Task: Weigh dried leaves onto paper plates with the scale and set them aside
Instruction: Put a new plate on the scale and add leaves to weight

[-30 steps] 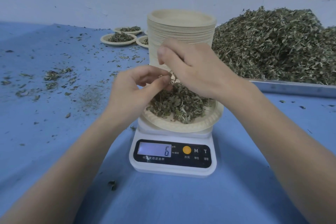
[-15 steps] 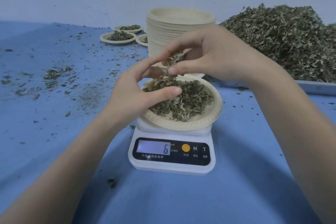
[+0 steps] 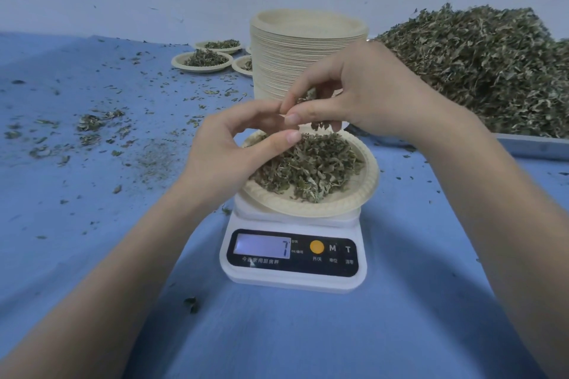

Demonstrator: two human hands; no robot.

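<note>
Blue cloth left of the scale carries loose crumbs, and three filled plates sit far behind it to the left. Above the scale's paper plate of dried leaves, the left hand curls half-closed, gripping nothing visible, while the right hand pinches a few leaves between its fingertips. Directly behind the scale stands the plate stack, and to its right the big leaf pile fills a tray; the display reads 7.
</note>
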